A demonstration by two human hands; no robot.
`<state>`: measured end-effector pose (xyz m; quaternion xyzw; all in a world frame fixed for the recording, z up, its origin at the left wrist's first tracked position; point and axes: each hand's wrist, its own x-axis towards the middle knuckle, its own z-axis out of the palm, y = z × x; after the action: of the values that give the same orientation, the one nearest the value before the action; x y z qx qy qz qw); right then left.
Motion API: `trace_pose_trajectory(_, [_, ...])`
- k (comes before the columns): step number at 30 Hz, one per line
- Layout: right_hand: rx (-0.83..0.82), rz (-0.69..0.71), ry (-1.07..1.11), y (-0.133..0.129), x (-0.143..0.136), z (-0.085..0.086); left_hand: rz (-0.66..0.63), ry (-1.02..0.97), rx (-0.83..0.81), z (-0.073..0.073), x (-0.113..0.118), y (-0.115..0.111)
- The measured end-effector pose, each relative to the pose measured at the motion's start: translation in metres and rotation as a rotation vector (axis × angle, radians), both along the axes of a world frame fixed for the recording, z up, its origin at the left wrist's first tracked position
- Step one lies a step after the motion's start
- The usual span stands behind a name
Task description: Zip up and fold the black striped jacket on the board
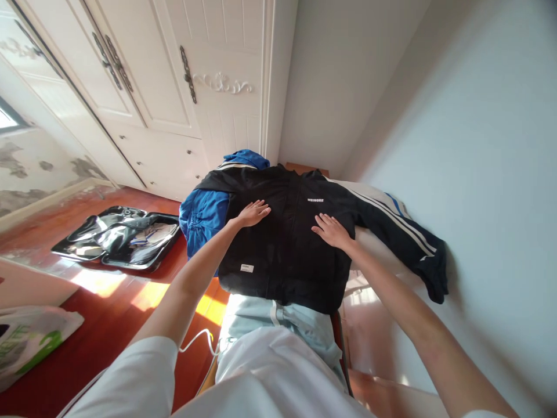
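Pale panelled wardrobe doors [235, 116] and a smooth wall [483, 145] stand beyond a black jacket [291, 249], which lies spread before the person and hides most of its support. The left hand [253, 213] and right hand [333, 230] grip nothing, resting palm-down on the soft, matte front with fingers extended and forearms reaching forward. Outward, a striped sleeve [395, 239] stretches right, crumpled blue cloth [202, 217] shows partly covered at left, an open suitcase [150, 265] holds a hard-to-read jumble, and a plastic bag [39, 339] is cut off by the left edge.
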<state>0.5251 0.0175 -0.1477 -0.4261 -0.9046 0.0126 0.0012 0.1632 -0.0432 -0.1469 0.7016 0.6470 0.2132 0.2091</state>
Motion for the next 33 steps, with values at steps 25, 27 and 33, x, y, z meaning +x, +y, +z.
trace_pose_trajectory(25, [0.005,-0.262,-0.058,0.053,0.094,0.036,-0.06,0.506,0.11,-0.015,-0.054,0.047])
trace_pose_trajectory(27, [0.0,-0.34,-0.079,0.046,0.121,0.038,-0.069,0.496,0.101,-0.014,-0.053,0.048])
trace_pose_trajectory(33, [-0.004,-0.406,-0.057,0.014,0.186,0.052,-0.038,0.411,0.015,-0.004,-0.049,0.051])
